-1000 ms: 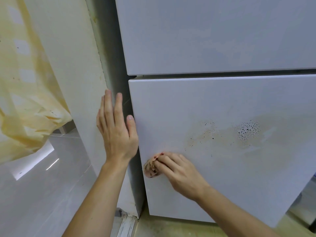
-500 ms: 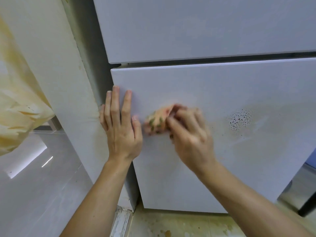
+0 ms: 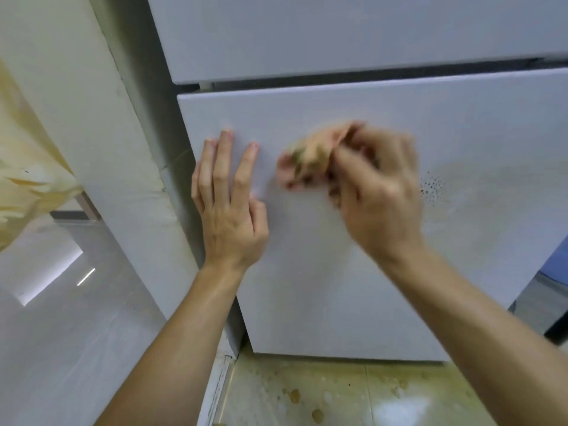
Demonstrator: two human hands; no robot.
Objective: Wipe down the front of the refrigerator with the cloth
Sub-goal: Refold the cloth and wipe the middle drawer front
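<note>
The left hand (image 3: 229,207) presses flat, fingers straight, on the lower refrigerator door (image 3: 338,287); the blurred right hand (image 3: 378,192) grips a bunched cloth (image 3: 310,155) against it.

Yellow curtain (image 3: 27,167) far left; stained floor (image 3: 338,395) (brown spots)

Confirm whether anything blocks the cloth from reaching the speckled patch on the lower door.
Nothing visible does. The right hand holds the cloth on the lower door; the speckled patch lies just right of that hand. The left hand rests flat left of the cloth.
</note>
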